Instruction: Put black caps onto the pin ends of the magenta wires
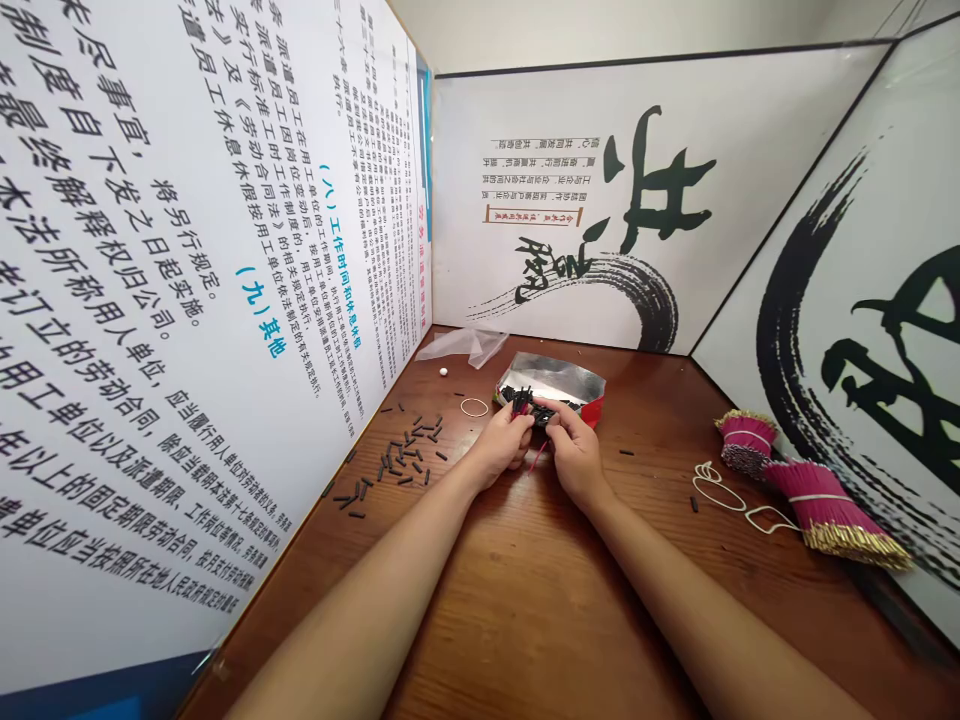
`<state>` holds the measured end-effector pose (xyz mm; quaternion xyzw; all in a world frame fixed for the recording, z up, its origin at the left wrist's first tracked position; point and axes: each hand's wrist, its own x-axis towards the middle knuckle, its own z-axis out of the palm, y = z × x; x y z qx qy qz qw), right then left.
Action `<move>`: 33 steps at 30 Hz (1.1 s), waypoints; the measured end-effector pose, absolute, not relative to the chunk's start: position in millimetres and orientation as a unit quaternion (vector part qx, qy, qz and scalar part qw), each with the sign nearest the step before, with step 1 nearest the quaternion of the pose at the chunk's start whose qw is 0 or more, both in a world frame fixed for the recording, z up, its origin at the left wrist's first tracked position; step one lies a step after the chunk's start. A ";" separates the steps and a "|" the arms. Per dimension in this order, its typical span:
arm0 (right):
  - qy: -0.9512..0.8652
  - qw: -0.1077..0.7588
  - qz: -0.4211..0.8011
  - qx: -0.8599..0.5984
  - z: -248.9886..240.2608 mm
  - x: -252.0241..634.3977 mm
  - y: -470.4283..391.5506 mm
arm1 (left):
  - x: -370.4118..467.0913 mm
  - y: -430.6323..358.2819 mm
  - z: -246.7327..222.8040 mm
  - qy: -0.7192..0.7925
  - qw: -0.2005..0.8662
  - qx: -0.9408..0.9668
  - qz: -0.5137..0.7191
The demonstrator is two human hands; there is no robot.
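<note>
1. A small bundle of black-tipped pink strands [520, 402] is being held in the left hand [504, 445], with the thumb and fingers clamped around it.
2. The bundle is being held up at the near side of a red box [592, 412] with a silvery inside, above the brown table [495, 620].
3. The thumb and fingers of the right hand [576, 452] are being held close together just beside the bundle; whether anything is being pinched there cannot be told, as the fingertips are too small to read.
4. A thin pink strand [535, 460] is being seen hanging below, between the two hands.
5. Black pieces [553, 412] are being contained in the box, partly hidden by the hands.
6. More short black tubes [397, 460] are being seen scattered on the table, left of the left forearm.
7. A pale elastic loop [474, 407] and a clear plastic bag [469, 346] are being seen lying near the box, on its left.
8. Two larger pink bundles [814, 497] are being bound by white bands, well apart from the hands, at the right-hand board [817, 300].
</note>
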<state>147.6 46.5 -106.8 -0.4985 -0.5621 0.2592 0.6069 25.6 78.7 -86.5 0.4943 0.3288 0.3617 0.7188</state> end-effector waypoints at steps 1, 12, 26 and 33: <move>-0.561 0.606 0.259 -0.501 -106.8 147.8 46.5 | 25.5 78.7 -86.5 0.328 0.719 0.493 0.364; -0.565 0.599 0.250 -0.510 -105.9 148.4 46.9 | 25.2 78.4 -85.0 0.329 0.723 0.482 0.371; -0.559 0.606 0.250 -0.508 -108.6 148.2 46.8 | 25.3 78.6 -86.2 0.321 0.723 0.478 0.380; -0.557 0.604 0.255 -0.510 -104.0 146.6 46.4 | 25.1 77.6 -87.4 0.316 0.726 0.469 0.392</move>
